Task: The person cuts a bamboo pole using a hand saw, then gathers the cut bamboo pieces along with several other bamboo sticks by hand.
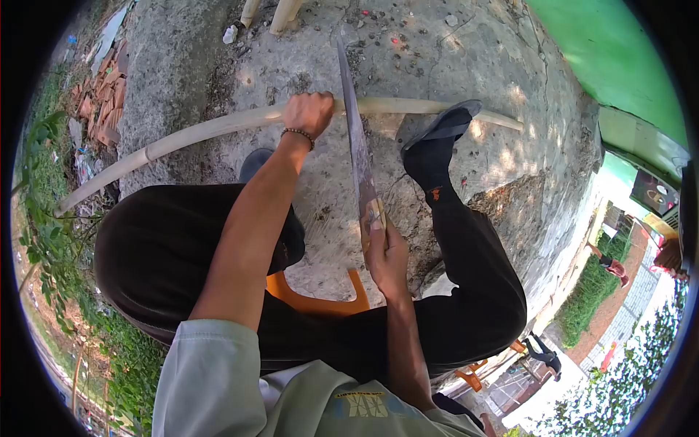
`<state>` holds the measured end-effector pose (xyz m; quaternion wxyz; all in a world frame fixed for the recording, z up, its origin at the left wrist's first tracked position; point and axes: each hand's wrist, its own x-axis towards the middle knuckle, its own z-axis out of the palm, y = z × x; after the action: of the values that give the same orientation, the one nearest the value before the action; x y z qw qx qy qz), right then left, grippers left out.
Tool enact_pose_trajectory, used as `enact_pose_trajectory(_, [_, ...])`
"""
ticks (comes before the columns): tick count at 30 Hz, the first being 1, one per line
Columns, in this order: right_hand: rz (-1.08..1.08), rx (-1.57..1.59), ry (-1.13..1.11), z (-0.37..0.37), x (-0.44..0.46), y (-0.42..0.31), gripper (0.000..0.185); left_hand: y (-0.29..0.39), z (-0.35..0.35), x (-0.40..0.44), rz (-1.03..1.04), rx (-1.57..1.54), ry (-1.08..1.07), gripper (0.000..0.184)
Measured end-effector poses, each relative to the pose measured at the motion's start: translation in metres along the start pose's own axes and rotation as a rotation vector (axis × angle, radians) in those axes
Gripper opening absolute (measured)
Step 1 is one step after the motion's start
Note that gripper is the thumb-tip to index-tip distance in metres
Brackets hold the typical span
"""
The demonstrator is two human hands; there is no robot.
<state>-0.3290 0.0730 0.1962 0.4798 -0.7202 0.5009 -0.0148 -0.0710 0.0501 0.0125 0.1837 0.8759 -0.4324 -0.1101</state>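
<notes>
A long pale bamboo pole lies curved across the view above my knees. My left hand, with a beaded bracelet at the wrist, is wrapped round the pole near its middle. In my right hand is the wooden handle of a hand saw. The saw's long blade points away from me and crosses the pole just right of my left hand. My sandaled foot rests against the pole on the right. Whether the teeth have cut into the pole cannot be made out.
An orange plastic stool is under me, on rough concrete. More pole ends stand at the top. Broken red tiles and green plants are at the left. A green wall and people in the distance are at the right.
</notes>
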Motion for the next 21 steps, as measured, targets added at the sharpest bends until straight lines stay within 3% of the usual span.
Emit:
enact_pose_trajectory(3, [-0.091, -0.074, -0.069, 0.008, 0.059, -0.024, 0.045, -0.006, 0.010, -0.001, 0.030, -0.003, 0.057, 0.017])
enact_pose_trajectory(6, [0.025, -0.101, -0.072, -0.002, 0.038, -0.029, 0.044, -0.005, 0.012, -0.007, 0.081, 0.016, 0.044, 0.012])
enact_pose_trajectory(10, [-0.035, -0.048, 0.026, -0.014, -0.008, -0.017, 0.042, -0.004, 0.014, -0.014, 0.086, 0.005, 0.020, 0.012])
enact_pose_trajectory(15, [0.189, 0.045, -0.117, -0.019, -0.006, -0.022, 0.046, -0.006, 0.018, -0.017, 0.104, 0.023, -0.056, 0.012])
enact_pose_trajectory(18, [0.040, -0.013, -0.065, -0.007, 0.031, -0.023, 0.047, -0.004, 0.018, -0.015, 0.078, 0.054, -0.056, 0.012])
enact_pose_trajectory(21, [0.080, 0.013, -0.107, -0.007, 0.022, -0.019, 0.049, -0.002, 0.018, -0.017, 0.088, 0.055, -0.049, 0.011])
